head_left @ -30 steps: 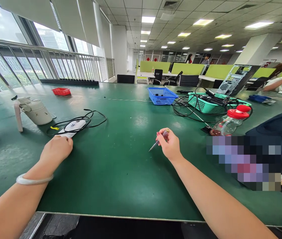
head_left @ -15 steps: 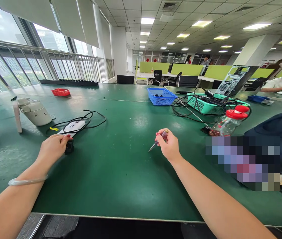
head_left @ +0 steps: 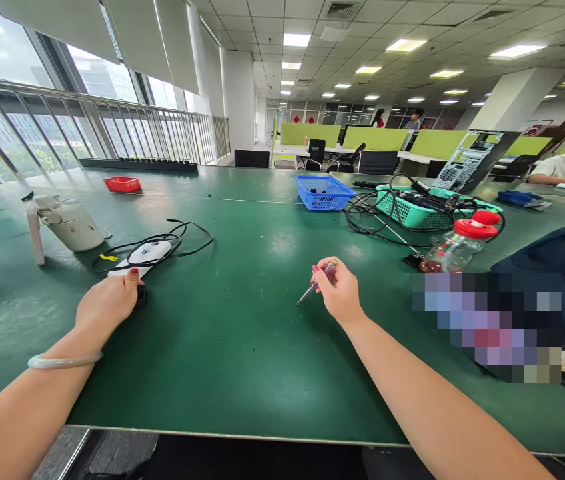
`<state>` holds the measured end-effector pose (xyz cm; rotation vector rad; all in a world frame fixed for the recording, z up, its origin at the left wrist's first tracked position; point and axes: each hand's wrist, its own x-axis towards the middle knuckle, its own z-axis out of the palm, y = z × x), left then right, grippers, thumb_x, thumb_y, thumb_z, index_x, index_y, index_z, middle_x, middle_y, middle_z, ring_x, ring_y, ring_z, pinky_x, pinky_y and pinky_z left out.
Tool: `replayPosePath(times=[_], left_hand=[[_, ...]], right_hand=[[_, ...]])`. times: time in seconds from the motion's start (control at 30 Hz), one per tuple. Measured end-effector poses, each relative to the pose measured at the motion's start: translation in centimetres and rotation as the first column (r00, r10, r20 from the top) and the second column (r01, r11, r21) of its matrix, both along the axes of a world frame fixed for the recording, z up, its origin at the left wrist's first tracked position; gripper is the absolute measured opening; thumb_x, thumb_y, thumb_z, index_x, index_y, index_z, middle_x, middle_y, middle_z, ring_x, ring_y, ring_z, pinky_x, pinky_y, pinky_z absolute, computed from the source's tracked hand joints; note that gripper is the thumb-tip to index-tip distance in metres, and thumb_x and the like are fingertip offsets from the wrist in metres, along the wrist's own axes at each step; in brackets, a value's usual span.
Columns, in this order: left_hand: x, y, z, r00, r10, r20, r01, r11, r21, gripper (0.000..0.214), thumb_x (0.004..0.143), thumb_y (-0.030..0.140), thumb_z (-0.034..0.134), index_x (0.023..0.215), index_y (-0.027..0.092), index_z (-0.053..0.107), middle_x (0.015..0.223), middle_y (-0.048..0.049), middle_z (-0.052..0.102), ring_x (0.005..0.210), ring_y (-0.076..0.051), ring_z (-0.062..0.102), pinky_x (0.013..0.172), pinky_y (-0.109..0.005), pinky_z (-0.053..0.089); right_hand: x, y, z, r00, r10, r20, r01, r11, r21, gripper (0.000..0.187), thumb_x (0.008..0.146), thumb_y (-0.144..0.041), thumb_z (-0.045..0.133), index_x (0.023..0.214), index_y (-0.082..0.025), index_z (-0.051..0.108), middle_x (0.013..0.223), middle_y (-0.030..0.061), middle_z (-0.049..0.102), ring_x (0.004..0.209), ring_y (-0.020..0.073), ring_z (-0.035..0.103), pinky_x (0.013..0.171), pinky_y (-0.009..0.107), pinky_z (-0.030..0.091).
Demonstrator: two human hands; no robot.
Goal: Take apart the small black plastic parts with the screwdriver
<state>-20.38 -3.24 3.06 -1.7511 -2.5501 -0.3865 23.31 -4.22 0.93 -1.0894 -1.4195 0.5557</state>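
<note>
While right hand (head_left: 342,293) grips screwdriver (head_left: 310,290) in curled fingers (head_left: 326,283) over worktop (head_left: 242,373), left hand (head_left: 105,301) grasps small black object (head_left: 141,296) at left, mostly hidden, near white device (head_left: 150,252); 2 held items well apart; picking up seems done; tool work apparently not begun.

black object (head_left: 141,295), green table (head_left: 242,360), blue basket (head_left: 325,202)

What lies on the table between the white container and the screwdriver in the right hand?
Head view: a flat white object with a black cable looped over it, then green tabletop.
</note>
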Motion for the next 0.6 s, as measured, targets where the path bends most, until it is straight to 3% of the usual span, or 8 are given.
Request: replayPosePath(times=[0.1,0.23,0.6], left_hand=[[0.0,-0.1,-0.1,0.998,0.021,0.064,-0.018,0.998,-0.062,0.073,0.097,0.048,0.009,0.109,0.017,0.074,0.120,-0.0157,0.071,0.108,-0.032,0.065,0.088,-0.044,0.052],[-0.1,0.0,-0.8,0.993,-0.012,0.120,0.013,1.000,-0.006,0.078,0.097,0.046,0.002,0.106,0.014,0.072,0.115,-0.0174,0.071,0.108,-0.032,0.065,0.091,-0.044,0.051],[-0.3,0.2,-1.3,0.994,-0.032,0.109,0.023,0.996,0.089,0.070,0.098,0.041,0.006,0.109,0.013,0.068,0.116,-0.0193,0.070,0.111,-0.031,0.063,0.093,-0.042,0.049]], right_hand=[[0.0,0.0,0.0,1.000,0.001,-0.004,-0.001,1.000,0.000,0.024,0.086,-0.045,0.060,0.078,-0.023,0.054,0.064,-0.0010,0.062,0.053,0.0134,0.056,0.054,0.027,0.047],[0.0,-0.1,0.0,1.000,0.003,-0.008,-0.003,1.000,0.011,0.024,0.086,-0.044,0.061,0.078,-0.023,0.055,0.064,-0.0012,0.062,0.053,0.0130,0.056,0.054,0.027,0.047],[-0.1,-0.3,0.3,1.000,-0.001,-0.001,0.001,1.000,0.021,0.027,0.086,-0.048,0.060,0.077,-0.024,0.053,0.063,-0.0020,0.061,0.053,0.0129,0.055,0.054,0.028,0.047]])
